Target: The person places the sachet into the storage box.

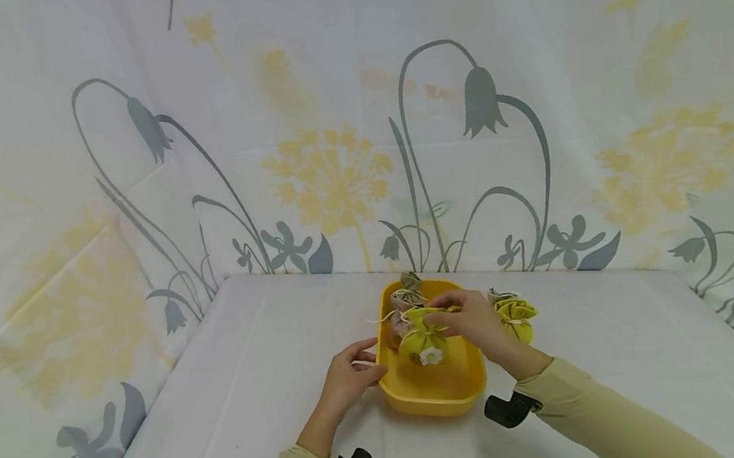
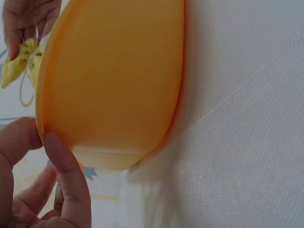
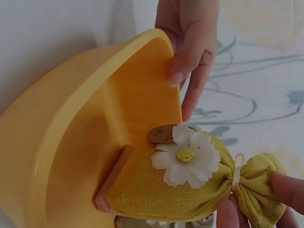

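Observation:
A yellow-green drawstring pouch (image 3: 161,190) with a white cloth flower and a small brown tag hangs in my right hand (image 1: 475,323), which pinches its gathered neck. It is over the yellow plastic basin (image 1: 429,397). My left hand (image 1: 351,376) grips the basin's left rim between thumb and fingers, as the left wrist view shows. Inside the basin, toward the back, sit other pouches, among them a dull green one (image 1: 410,282) and a pinkish one partly hidden behind the held pouch.
Right of the basin, a second yellow-green pouch (image 1: 515,318) lies on the white table (image 1: 253,365), partly behind the right wrist, with a grey-green one (image 1: 500,294) behind it. A flower-printed curtain (image 1: 325,112) rises at the table's back edge.

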The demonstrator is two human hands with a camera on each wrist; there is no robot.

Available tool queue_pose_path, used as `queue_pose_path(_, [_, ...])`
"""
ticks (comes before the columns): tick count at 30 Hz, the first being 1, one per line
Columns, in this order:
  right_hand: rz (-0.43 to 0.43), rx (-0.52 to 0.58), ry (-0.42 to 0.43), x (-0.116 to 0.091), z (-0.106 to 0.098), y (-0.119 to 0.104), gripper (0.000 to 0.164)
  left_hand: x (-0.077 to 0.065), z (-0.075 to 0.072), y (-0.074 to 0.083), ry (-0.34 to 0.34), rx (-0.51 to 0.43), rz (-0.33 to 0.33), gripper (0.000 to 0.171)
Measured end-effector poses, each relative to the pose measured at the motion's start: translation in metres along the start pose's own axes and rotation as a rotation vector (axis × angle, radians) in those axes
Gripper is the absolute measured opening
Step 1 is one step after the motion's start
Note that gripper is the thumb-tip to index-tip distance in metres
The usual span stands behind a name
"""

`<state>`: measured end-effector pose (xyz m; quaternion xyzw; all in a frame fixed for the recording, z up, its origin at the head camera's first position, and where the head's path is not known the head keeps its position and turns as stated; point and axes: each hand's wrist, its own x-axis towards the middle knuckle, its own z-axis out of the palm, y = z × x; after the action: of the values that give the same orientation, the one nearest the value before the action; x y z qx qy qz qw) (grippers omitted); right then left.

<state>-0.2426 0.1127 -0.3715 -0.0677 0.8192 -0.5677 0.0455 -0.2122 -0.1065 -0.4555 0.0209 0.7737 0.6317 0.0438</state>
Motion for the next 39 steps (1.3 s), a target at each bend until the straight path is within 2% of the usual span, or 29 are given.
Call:
queue_pose_path(9, [0.035,-0.003,-0.079,0.007,0.015,0.005,0.017,0.002,0.002,0.000,-0.015,0.002,0.008,0.051])
queue_pose_path(17, [0.029,-0.030,-0.072,0.010,0.030,0.010,0.017,0.002,0.001,0.002,-0.013,0.003,-0.004,0.052])
queue_pose_path(22, [0.059,-0.053,-0.067,0.012,0.035,0.011,0.015,0.002,0.001,0.001,-0.013,0.006,0.009,0.053])
queue_pose_path(27, [0.075,-0.078,-0.105,0.012,0.032,0.013,0.016,0.001,0.000,0.000,-0.004,0.003,0.010,0.054])
queue_pose_path(34, [-0.013,-0.108,-0.180,0.005,0.017,0.019,0.024,0.001,0.002,-0.001,0.010,0.007,-0.003,0.053])
queue_pose_path(39, [-0.049,-0.116,-0.177,-0.003,0.009,0.021,0.029,0.000,0.002,-0.001,0.013,-0.003,-0.002,0.053])
